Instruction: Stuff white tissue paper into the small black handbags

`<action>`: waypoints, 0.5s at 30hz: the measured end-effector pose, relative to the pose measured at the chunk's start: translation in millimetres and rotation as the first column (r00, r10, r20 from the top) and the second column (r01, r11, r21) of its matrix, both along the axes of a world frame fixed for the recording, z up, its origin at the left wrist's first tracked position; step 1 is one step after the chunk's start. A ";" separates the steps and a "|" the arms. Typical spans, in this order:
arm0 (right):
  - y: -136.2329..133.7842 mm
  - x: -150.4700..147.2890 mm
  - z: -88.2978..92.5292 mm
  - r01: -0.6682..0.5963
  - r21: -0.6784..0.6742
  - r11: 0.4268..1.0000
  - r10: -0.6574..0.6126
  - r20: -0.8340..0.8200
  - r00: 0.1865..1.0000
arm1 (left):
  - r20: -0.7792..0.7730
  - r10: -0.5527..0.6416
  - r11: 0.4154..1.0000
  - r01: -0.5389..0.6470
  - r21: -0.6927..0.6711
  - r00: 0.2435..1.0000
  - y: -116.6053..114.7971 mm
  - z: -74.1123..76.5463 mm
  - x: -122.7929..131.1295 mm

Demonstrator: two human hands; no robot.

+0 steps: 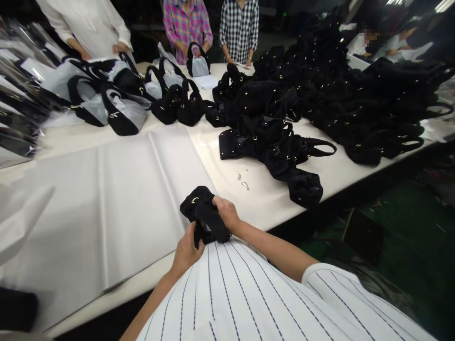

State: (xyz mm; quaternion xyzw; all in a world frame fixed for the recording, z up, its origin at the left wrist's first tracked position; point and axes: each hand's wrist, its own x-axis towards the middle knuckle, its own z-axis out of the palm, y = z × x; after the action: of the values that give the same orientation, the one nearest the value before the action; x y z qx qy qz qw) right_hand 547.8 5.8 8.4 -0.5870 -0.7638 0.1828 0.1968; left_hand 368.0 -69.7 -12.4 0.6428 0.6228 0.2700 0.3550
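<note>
A black handbag [199,201] with a gold-coloured ring is held close to my body at the table's front edge. My left hand [188,246] grips its near left side, thumb up. On the right, my right hand [225,211] has its fingers closed on the bag's upper edge or handle; which of the two I cannot tell. The bag's inside is mostly hidden. Beside it on the left lie large sheets of pale paper [131,189].
A heap of black handbags [270,99] covers the table's right side. Bags with grey wrapping [124,111] stand at the back left, near clear-wrapped items [21,94]. Several people work across the table, one in a plaid shirt [186,23]. Small scraps [245,185] lie mid-table.
</note>
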 end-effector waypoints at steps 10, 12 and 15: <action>-30.0 47.6 36.3 -0.252 -0.002 0.968 0.238 -0.330 0.913 | 0.260 0.090 0.988 -0.118 0.095 0.961 -3.7 25.1 -29.9; -24.5 45.6 39.0 -0.306 -0.048 0.951 0.269 -0.362 0.893 | 0.096 -0.006 0.964 -0.020 0.264 0.995 6.6 36.9 -23.4; -13.1 39.1 40.7 -0.379 -0.065 0.923 0.338 -0.335 0.880 | -0.099 -0.103 0.915 0.133 0.381 0.990 24.6 47.1 -9.8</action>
State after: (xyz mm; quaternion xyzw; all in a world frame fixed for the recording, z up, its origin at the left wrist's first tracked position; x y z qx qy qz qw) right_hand 586.9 -7.3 49.1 -0.4095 -0.8043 0.3566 0.2415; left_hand 358.2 -45.1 34.7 0.7465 0.5305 0.3409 0.2126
